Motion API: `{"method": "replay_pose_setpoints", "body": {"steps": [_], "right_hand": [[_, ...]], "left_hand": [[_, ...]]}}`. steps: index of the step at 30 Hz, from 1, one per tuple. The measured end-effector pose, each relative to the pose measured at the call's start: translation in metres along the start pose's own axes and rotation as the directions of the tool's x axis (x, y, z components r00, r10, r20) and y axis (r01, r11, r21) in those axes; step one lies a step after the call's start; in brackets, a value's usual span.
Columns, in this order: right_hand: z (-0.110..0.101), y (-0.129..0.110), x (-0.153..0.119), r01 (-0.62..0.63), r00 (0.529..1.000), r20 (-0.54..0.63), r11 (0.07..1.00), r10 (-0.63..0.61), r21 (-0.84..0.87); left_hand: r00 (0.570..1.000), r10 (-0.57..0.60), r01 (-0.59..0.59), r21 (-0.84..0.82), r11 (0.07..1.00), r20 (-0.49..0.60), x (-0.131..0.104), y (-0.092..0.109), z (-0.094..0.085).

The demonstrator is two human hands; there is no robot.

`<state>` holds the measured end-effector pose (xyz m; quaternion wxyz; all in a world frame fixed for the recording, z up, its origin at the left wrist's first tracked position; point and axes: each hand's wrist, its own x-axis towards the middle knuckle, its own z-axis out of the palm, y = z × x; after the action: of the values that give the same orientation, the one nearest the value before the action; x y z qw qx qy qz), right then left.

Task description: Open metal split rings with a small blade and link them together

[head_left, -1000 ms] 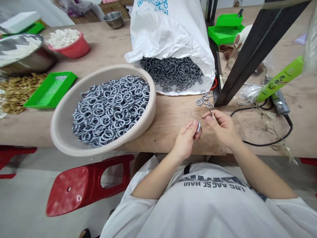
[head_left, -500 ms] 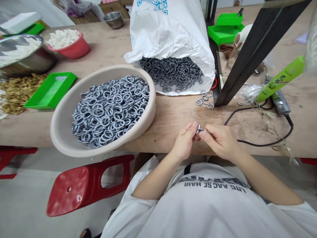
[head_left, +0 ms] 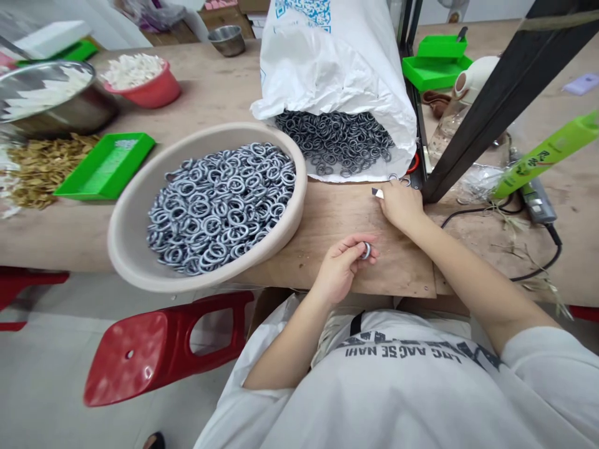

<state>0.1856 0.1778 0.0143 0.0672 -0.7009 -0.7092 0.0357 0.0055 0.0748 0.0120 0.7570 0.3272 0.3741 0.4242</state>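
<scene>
My left hand is just over the table's front edge, its fingers closed on a grey ring that shows between thumb and fingertips. Farther forward, my right hand is lowered to the tabletop at a few loose grey rings. Its fingertips are partly hidden there. A small flat piece, white with a dark tip, sticks out at the left side of the right hand. Left of my hands stands a large beige basin heaped with grey rings.
A white sack lies behind, spilling dark rings. A dark metal post rises just right of my right hand. Beyond it are a green tube and a black cable. A green tray stands left; a red stool is below.
Both hands were together at a ring. The right hand has let go and moved forward to the loose rings by the post. The left hand stays near the edge with a ring.
</scene>
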Motion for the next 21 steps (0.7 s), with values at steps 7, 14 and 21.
{"method": "replay_pose_setpoints", "body": {"steps": [7,14,21], "right_hand": [[-0.022,0.008,-0.047,0.076,0.979,0.09,0.735,-0.184,0.674],[-0.032,0.001,-0.089,-0.082,0.978,0.142,0.345,-0.151,0.935],[-0.027,0.005,-0.088,-0.187,0.968,0.214,0.187,-0.133,0.964]], "left_hand": [[0.98,0.158,-0.139,0.149,0.979,-0.118,0.012,0.001,-0.002],[0.961,0.275,-0.261,0.422,0.868,0.028,0.02,-0.004,0.014],[0.984,0.003,-0.078,0.423,0.903,0.176,0.013,0.013,0.014]]}}
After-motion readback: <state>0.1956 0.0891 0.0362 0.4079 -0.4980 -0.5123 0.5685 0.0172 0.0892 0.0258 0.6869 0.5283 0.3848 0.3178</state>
